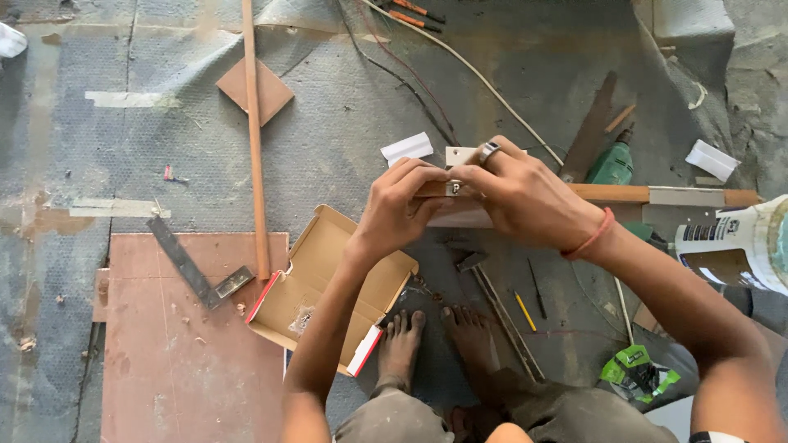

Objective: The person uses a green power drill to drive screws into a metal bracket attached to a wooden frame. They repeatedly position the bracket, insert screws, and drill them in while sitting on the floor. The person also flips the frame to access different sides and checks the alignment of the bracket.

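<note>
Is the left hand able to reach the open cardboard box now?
Probably yes: the left hand is busy on the small metal piece, but the cardboard box lies just below it, nothing between.

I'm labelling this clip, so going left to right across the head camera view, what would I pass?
Metal try square → long wooden strip → open cardboard box → left hand → right hand → green power drill → white container.
</note>
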